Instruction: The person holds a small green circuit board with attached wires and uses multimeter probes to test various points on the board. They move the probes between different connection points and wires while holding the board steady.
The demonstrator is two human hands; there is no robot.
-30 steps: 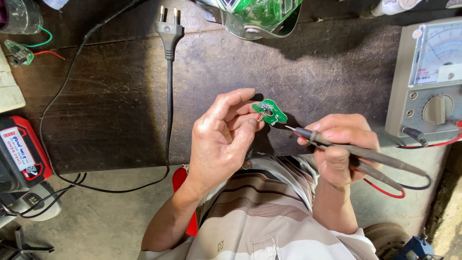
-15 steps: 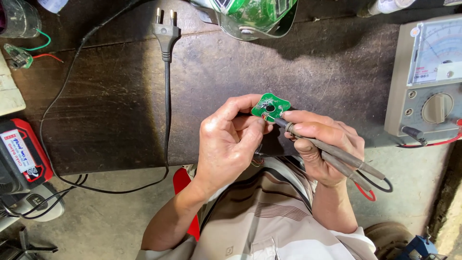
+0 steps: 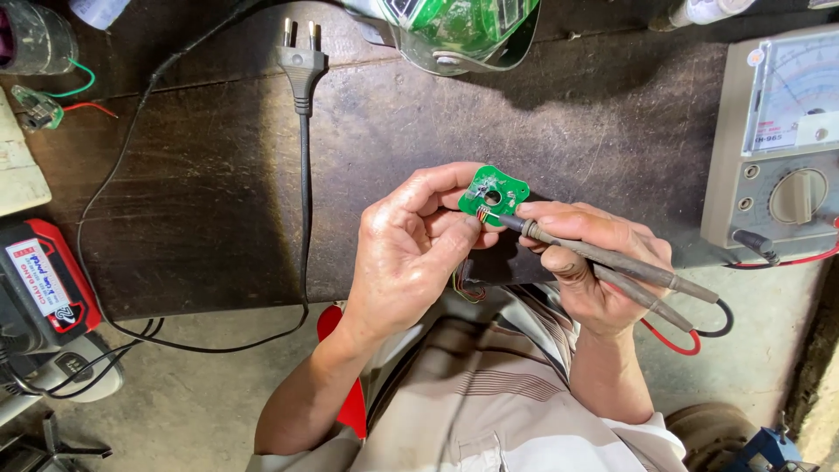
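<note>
A: Position of the left hand (image 3: 411,253)?

B: Raised over the near edge of the dark wooden bench (image 3: 218,201). Thumb and fingers pressed together on a small green circuit board (image 3: 495,193), pinching it by its left and lower edge. Board sits above the person's lap, face up toward the camera, a round hole near its middle.

A: Anything hanging from the board?

B: A thin bundle of coloured wires (image 3: 468,287) runs from its lower left corner, behind the left palm, down toward the striped shirt (image 3: 507,385).

A: Right hand (image 3: 594,262)?

B: Closed around two dark meter probes (image 3: 612,262), held side by side like pens. One tip touches the board's lower left corner, right where the wires join. Whether the second tip makes contact cannot be told.

A: Leads?

B: One black, one red, looping out below the right wrist. They head right toward the grey analog multimeter (image 3: 778,149) at the bench's right edge.

A: Surroundings?

B: Black power cord with a two-pin plug (image 3: 300,65) lies on the bench, well left of the hands. A green transparent housing (image 3: 454,31) at the top edge. A red and black battery pack (image 3: 39,284) at far left, below the bench.
</note>
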